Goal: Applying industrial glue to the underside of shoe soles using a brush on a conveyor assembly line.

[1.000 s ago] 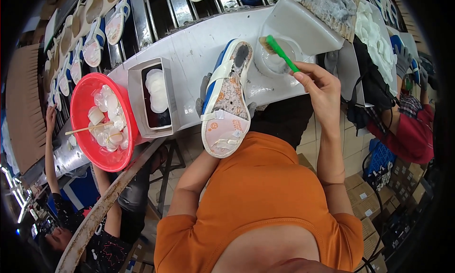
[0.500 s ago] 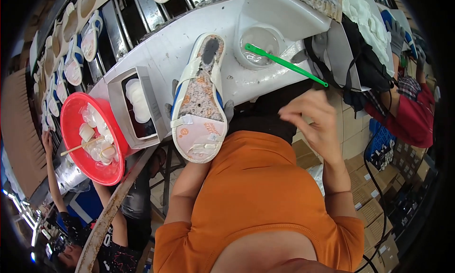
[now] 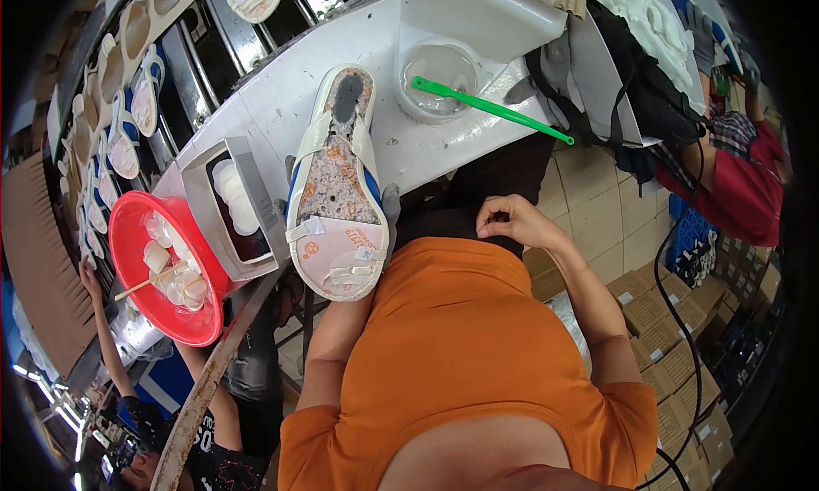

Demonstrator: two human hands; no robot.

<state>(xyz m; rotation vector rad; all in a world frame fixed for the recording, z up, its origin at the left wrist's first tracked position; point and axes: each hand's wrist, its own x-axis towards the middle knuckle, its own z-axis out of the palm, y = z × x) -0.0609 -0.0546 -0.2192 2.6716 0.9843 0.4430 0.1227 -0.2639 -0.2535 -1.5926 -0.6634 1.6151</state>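
The left hand (image 3: 386,209), mostly hidden, gripped a shoe (image 3: 337,188) over the white bench (image 3: 281,98); the right hand (image 3: 512,220) rested loosely curled, empty. Tiled floor (image 3: 597,209), cartons (image 3: 665,320).

The upturned shoe sole (image 3: 337,192) looked rough and speckled, with smooth white rubber edging. A glossy green plastic brush (image 3: 490,109) lay across a translucent plastic cup (image 3: 438,81). The red bowl (image 3: 136,273) was shiny plastic. The workbench (image 3: 281,98) was scuffed, matt white. The orange shirt (image 3: 461,354) was soft cloth.
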